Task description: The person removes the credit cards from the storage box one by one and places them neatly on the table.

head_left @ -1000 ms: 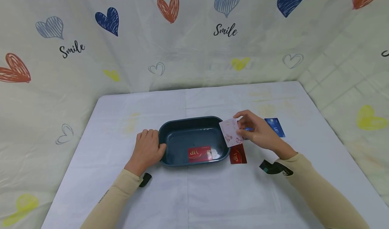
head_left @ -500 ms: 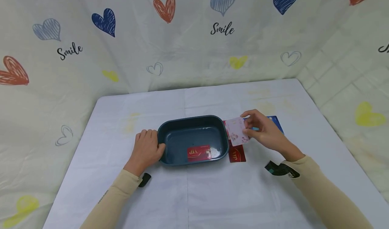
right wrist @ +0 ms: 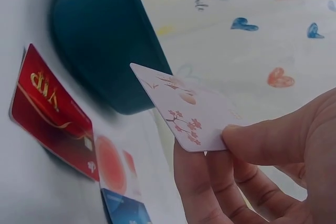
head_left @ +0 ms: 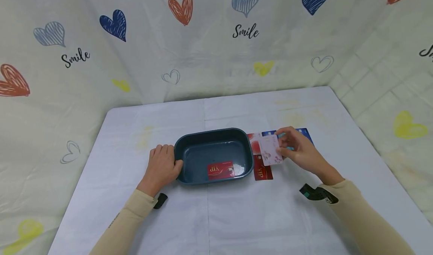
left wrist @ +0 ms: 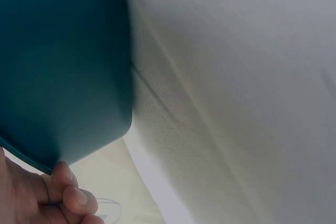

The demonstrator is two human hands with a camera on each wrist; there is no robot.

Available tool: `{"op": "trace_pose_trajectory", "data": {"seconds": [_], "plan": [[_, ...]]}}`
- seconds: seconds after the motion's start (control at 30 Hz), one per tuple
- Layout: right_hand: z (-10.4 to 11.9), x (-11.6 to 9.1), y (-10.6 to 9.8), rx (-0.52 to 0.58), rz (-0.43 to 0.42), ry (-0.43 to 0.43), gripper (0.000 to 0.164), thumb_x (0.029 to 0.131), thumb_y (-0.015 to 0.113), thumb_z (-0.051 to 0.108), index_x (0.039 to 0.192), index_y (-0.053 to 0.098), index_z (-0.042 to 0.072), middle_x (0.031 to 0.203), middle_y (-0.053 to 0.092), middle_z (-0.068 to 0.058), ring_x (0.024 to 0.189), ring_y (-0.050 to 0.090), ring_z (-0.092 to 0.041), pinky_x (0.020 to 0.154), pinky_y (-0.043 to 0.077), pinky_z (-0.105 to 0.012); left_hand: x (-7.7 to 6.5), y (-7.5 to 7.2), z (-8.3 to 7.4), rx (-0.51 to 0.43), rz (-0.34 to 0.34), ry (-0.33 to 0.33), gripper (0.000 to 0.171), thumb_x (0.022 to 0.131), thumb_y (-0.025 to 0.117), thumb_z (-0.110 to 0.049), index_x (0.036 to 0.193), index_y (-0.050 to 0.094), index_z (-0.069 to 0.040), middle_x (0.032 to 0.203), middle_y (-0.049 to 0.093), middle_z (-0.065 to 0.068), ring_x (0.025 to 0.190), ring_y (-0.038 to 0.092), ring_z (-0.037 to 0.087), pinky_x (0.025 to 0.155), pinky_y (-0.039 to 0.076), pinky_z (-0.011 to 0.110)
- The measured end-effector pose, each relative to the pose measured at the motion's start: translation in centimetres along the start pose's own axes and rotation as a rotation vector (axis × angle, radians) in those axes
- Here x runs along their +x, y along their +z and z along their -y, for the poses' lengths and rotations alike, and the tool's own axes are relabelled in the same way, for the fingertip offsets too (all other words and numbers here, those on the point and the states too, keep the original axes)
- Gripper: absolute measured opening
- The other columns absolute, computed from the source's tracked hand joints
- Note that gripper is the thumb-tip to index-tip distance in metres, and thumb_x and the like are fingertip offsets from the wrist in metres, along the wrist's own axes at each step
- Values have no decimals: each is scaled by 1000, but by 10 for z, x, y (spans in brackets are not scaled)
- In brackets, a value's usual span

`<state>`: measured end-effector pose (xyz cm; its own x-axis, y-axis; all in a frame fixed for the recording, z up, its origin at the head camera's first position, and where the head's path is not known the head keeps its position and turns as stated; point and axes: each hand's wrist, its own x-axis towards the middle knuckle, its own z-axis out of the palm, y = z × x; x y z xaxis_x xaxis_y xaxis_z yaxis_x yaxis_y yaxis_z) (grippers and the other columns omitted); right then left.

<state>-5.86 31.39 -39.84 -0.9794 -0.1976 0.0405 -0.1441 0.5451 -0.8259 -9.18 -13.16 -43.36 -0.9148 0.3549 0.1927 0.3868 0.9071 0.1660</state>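
A dark teal plastic tray [head_left: 203, 149] stands mid-table with a red VIP card [head_left: 220, 170] lying in it. My left hand [head_left: 161, 168] grips its left rim, thumb over the edge; in the left wrist view the curled fingers [left wrist: 65, 174] show under the rim. Between thumb and fingers my right hand [head_left: 301, 149] pinches a pale pink card [head_left: 270, 151] with a blossom print. This card is raised above the cards to the tray's right. Those are a red VIP card [right wrist: 50, 106], a white card with a red circle [right wrist: 113, 163] and a blue card [right wrist: 126, 208].
Another blue card [head_left: 306, 133] lies behind the right hand, partly hidden by it. All stand on a white-covered table [head_left: 236, 217]. A cloth backdrop [head_left: 206, 52] with printed hearts hangs behind the table's far edge.
My right hand has carried the pink card rightward, away from the tray's rim, uncovering the white-and-red card. The left hand keeps its grip on the tray.
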Motion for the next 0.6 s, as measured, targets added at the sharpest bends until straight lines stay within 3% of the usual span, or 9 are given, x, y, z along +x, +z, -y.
{"op": "trace_pose_trajectory", "data": {"seconds": [0.33,0.6], "plan": [[-16,-6,-1,5,19,88,43,98,64,5,138,47,8,110,63,-16,91,63,-23,71,59,-25,-1,1,1,-4,-8,0,18,91,55,-20,83,51,-5,76,45,9,77,40,29,80,36,44],[-28,-10,0,-53,24,112,44,97,66,7,137,49,8,108,62,-13,94,61,-23,78,52,-20,-1,0,0,-5,-5,-1,18,91,55,-21,84,51,-5,77,46,9,78,40,29,80,36,45]]}}
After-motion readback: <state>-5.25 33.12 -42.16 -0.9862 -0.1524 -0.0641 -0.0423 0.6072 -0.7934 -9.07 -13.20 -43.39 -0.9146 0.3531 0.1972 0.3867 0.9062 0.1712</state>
